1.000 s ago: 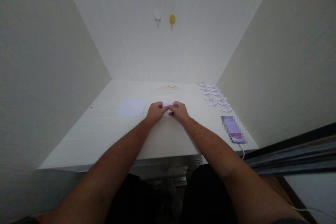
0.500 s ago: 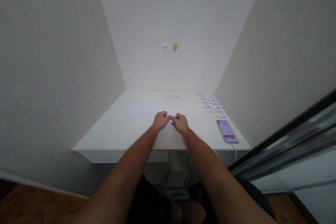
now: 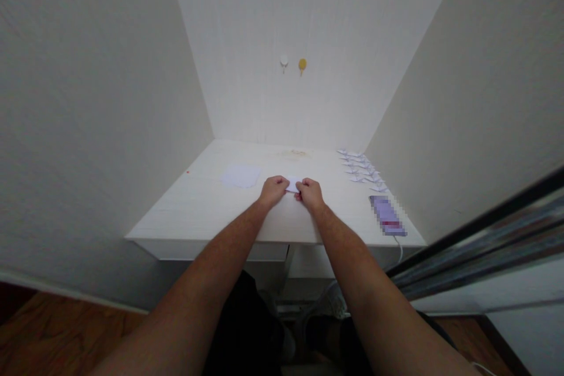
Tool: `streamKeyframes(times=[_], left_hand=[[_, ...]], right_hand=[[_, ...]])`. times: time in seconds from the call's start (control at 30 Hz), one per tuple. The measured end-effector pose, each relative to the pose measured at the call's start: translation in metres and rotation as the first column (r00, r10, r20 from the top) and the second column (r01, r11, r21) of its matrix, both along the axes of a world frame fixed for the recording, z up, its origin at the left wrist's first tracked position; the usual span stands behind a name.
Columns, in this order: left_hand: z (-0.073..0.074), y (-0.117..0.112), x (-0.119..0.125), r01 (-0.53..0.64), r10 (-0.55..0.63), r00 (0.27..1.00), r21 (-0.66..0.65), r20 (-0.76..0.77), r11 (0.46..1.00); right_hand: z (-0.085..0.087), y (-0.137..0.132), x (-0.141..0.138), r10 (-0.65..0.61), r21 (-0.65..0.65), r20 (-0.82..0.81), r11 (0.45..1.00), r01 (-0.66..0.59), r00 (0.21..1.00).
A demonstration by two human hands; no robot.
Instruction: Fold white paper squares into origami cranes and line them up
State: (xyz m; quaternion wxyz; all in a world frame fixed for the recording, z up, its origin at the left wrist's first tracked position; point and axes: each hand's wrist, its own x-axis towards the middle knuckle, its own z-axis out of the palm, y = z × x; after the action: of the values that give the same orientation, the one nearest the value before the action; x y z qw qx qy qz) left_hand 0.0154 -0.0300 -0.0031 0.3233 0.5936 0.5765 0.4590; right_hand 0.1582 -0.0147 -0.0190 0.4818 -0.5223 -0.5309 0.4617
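Between my two hands is a small piece of folded white paper (image 3: 292, 184), just above or on the white desk (image 3: 189, 211). My left hand (image 3: 275, 189) pinches its left edge with closed fingers. At the opposite edge, my right hand (image 3: 310, 192) grips the paper between thumb and fingers. The finer folds are too small to make out. To the left lies a stack of white paper sheets (image 3: 240, 176). Several folded white paper figures (image 3: 359, 165) stand in rows at the back right.
A phone with a blurred screen (image 3: 388, 215) lies near the desk's right front, its white cable (image 3: 400, 251) hanging over the edge. A white hook (image 3: 284, 61) and a yellow hook (image 3: 302, 63) are on the back wall. Walls close in the desk's left and right.
My hands have moved slightly apart, and more of the folded paper shows between them. The view has tilted and shifted a little. Both hands keep their hold.
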Motion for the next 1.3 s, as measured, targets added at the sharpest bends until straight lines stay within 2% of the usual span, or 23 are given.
streamKeyframes(times=[0.17,0.33,0.57,0.73,0.87,0.97,1.3], left_hand=[[0.001,-0.002,-0.001,0.007,-0.007,1.0,0.007,-0.008,1.0],[0.004,-0.004,-0.001,0.008,-0.008,1.0,0.008,-0.024,1.0],[0.004,-0.005,-0.004,0.024,-0.024,0.998,0.001,-0.054,1.0],[0.0,-0.003,-0.005,0.039,-0.04,0.999,-0.051,-0.008,0.998],[-0.003,0.002,-0.004,0.078,-0.068,0.993,-0.095,0.099,0.992],[-0.003,0.002,-0.003,0.105,-0.094,0.99,-0.099,0.106,0.99],[-0.003,-0.008,-0.004,0.057,-0.05,0.997,-0.136,0.054,0.989]], right_hand=[[-0.003,0.001,0.0,0.0,-0.029,-0.016,1.0,0.0,1.0],[0.003,-0.006,-0.002,-0.001,-0.03,0.001,1.0,0.001,1.0],[0.001,-0.01,0.001,-0.008,0.032,0.082,0.999,0.006,0.997],[-0.007,-0.008,0.003,0.034,-0.023,0.075,0.999,-0.033,0.997],[-0.01,-0.009,0.006,0.054,0.0,0.064,0.999,-0.054,0.997],[-0.011,-0.012,0.009,0.065,-0.019,0.056,0.998,-0.064,0.996],[-0.002,-0.021,0.004,0.083,-0.014,0.118,0.997,-0.082,0.99]])
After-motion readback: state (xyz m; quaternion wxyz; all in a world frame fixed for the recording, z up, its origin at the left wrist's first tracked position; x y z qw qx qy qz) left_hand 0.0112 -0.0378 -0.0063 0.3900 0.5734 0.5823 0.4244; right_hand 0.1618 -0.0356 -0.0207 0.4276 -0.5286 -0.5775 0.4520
